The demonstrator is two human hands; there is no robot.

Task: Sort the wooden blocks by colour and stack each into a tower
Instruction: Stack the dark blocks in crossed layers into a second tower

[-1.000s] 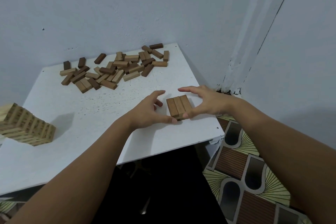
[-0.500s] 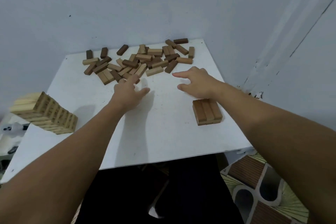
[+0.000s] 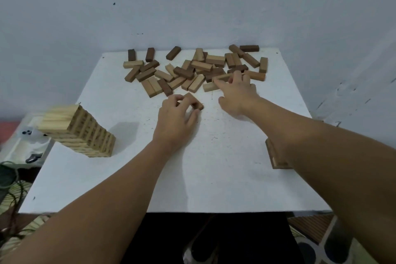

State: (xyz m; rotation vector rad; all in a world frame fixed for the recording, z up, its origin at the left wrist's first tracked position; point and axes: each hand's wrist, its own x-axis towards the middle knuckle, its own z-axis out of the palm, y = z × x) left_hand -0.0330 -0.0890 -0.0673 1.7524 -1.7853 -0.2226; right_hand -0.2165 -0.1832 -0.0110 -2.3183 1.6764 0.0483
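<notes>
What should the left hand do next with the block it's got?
Probably carry the brown block that the left hand pinches to the low brown stack, partly hidden under the right forearm near the table's right edge. Same colour, and the right hand is busy in the loose pile.

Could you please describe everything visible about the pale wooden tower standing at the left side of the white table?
The pale wooden tower is built of light, straw-coloured rectangular blocks laid in many layers, alternate layers running crosswise. Its top shows long block faces side by side; its right-hand face shows darker end grain and gaps between layers. It stands near the left edge of the white table, appears to lean in this wide-angle view, and casts a shadow to its right. Neither hand touches it; it looks slightly blurred.
</notes>
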